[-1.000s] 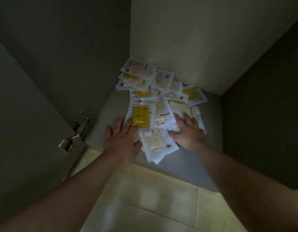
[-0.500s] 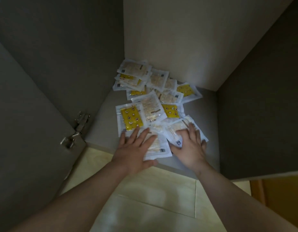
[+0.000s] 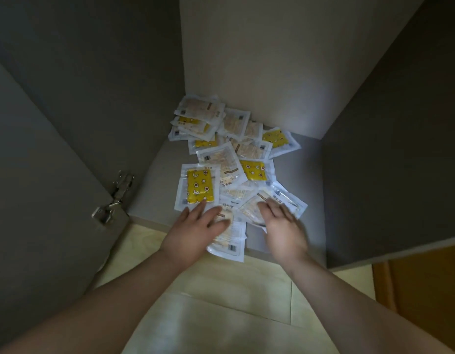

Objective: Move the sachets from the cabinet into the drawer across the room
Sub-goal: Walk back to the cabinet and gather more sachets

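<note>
Raking stage by the look of it: nothing lifted yet, no drawer in view.

Loose spread of sachets [image 3: 231, 154] over the cabinet floor [image 3: 305, 175], from back-left corner down to front edge, thickest against the back wall [image 3: 259, 60]. Mix of yellow-print & pale packs, all overlapping. One pale sachet [image 3: 227, 247] poking out past the front edge, over the floor tiles [image 3: 221, 290].

Flat on the near packs, the left hand [image 3: 195, 231]: fingers straight & slightly spread, pressing down, gripping nothing, fingertips just below the big yellow sachet [image 3: 199, 186]. At front-right of the heap, the right hand [image 3: 282, 231], blurred; fingers seemingly extended over a pale pack, no curl or pinch visible.

To do it well:
- Keep palms low & flat.
- Draw both hands inward to bunch the near packs btwn them.
- Slip thumbs under the stack at the front edge, then clamp top & bottom.
- Slick film, prob. slippery, so squeeze firmly & avoid fanning.
- Take a modest bundle, not the whole lot; leave back-corner packs for a 2nd reach.
- Mind the overhanging pack: catch it first or lose it to the tiles.
- Stay clear of the hinge [image 3: 111, 200] on the open door [image 3: 42, 175] at left when pulling out.
</note>
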A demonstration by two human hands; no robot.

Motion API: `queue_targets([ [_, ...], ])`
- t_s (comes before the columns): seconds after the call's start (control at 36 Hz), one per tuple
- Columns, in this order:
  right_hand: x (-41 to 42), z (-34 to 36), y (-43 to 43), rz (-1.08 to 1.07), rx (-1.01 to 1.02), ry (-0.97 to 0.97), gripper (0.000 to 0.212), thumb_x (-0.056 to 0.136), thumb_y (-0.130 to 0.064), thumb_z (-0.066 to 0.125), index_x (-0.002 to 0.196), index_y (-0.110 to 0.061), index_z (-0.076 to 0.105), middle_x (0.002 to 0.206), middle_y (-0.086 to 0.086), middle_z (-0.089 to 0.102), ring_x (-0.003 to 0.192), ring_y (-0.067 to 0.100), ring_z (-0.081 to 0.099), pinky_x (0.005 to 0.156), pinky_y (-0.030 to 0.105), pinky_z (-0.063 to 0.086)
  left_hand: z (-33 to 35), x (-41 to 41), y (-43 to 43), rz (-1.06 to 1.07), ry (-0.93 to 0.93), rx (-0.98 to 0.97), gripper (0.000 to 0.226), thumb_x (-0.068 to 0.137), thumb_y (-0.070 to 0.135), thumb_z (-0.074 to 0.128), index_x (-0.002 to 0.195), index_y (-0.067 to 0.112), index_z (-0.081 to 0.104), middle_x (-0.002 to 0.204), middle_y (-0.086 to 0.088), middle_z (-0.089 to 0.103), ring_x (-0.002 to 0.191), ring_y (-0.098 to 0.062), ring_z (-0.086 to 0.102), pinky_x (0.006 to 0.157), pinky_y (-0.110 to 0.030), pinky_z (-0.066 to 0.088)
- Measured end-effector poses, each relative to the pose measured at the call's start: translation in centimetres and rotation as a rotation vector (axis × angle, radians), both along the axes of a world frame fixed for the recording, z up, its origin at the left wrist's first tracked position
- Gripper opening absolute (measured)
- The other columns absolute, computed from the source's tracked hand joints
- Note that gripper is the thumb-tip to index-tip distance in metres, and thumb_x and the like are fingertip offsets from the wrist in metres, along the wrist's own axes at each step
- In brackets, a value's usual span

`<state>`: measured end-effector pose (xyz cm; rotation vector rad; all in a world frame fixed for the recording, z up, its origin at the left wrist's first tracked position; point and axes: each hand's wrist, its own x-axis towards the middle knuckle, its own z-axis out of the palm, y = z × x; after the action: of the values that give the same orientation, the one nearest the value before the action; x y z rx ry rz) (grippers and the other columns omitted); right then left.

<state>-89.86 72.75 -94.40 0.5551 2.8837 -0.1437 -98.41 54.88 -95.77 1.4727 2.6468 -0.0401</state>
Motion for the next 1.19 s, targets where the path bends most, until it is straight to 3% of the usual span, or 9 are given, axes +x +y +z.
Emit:
queue_targets([
  [0.14,0.9,-0.1,0.1,0.033,0.001,0.062,0.061,0.085,0.009,0.043,0.143,-0.010,0.036,0.154,0.007,0.028,0.139,0.025,0.033,0.109,0.028,0.032,0.5,0.1,-0.4,-0.016,0.018,0.175,0.060,0.056,-0.012,0.066,0.107,0.021,0.071,0.121,-0.003,0.065,0.108,-0.036,0.063,0.078,-0.052,0.053],
  [0.19,1.1,-0.1,0.1,0.063,0.017,0.169,0.055,0.059,0.013,0.060,0.111,-0.002,0.066,0.120,0.015,0.064,0.103,0.026,0.067,0.075,0.026,0.056,0.9,-0.2,-0.6,-0.017,0.082,0.170,0.048,0.062,0.001,0.044,0.092,0.021,0.076,0.101,0.001,0.073,0.091,-0.028,0.071,0.067,-0.047,0.056],
  [0.25,1.6,-0.2,0.3,0.035,0.024,0.139,0.050,0.035,0.008,0.069,0.083,-0.006,0.075,0.088,0.009,0.074,0.068,0.019,0.072,0.042,0.019,0.049,0.8,-0.4,-0.7,-0.005,0.095,0.177,0.049,0.063,0.011,0.033,0.086,0.020,0.076,0.093,0.002,0.075,0.087,-0.024,0.072,0.069,-0.050,0.055],
  [0.31,1.8,0.1,-0.1,0.032,0.021,0.135,0.059,0.035,0.012,0.075,0.092,-0.005,0.073,0.099,0.011,0.073,0.078,0.021,0.072,0.051,0.021,0.052,1.4,-0.2,-0.6,0.012,0.144,0.187,0.050,0.061,0.012,0.031,0.083,0.017,0.076,0.090,0.002,0.075,0.092,-0.026,0.070,0.074,-0.056,0.051],
  [0.39,2.0,0.0,0.1,-0.035,0.037,0.071,0.056,0.086,-0.003,0.050,0.138,-0.022,0.040,0.152,0.000,0.031,0.132,0.022,0.038,0.101,0.034,0.034,2.4,0.0,-0.6,0.059,0.147,0.204,0.043,0.060,0.007,0.038,0.081,0.017,0.074,0.096,-0.001,0.074,0.103,-0.033,0.066,0.080,-0.060,0.046],
  [0.56,0.8,-0.2,1.5,-0.218,-0.155,-0.071,0.060,0.092,-0.027,0.051,0.142,-0.037,0.020,0.157,0.002,-0.016,0.144,0.032,-0.013,0.113,0.057,0.009,3.5,0.0,0.2,0.221,-0.150,0.250,0.047,0.081,0.000,0.060,0.123,0.019,0.060,0.138,0.002,0.052,0.144,-0.020,0.021,0.116,-0.040,0.010],
  [0.75,-0.8,0.1,2.0,-0.148,-0.018,-0.146,0.061,0.099,-0.023,0.031,0.150,-0.034,-0.001,0.159,0.005,0.007,0.141,0.042,0.017,0.112,0.044,0.024,3.7,-0.3,0.9,0.552,-0.475,0.488,0.027,0.092,0.015,0.054,0.118,0.016,0.059,0.105,-0.009,0.066,0.097,-0.030,0.059,0.073,-0.031,0.040],
  [1.08,-2.2,3.2,0.3,0.002,0.093,-0.129,0.052,0.091,0.006,0.033,0.140,-0.007,0.024,0.123,0.018,0.058,0.108,0.035,0.060,0.080,0.038,0.048,3.4,-0.5,3.3,0.985,-0.875,0.811,0.027,0.094,0.022,0.053,0.119,0.011,0.056,0.109,-0.010,0.065,0.098,-0.028,0.062,0.087,-0.038,0.050],
  [1.19,-2.0,5.9,-0.7,-0.154,-0.080,-0.098,0.045,0.092,0.005,0.031,0.134,-0.009,0.033,0.116,0.022,0.062,0.108,0.040,0.059,0.083,0.041,0.047,5.4,-0.3,4.1,1.102,-1.020,0.872,0.021,0.094,0.019,0.055,0.115,0.013,0.057,0.104,-0.010,0.064,0.089,-0.028,0.063,0.066,-0.035,0.055],
])
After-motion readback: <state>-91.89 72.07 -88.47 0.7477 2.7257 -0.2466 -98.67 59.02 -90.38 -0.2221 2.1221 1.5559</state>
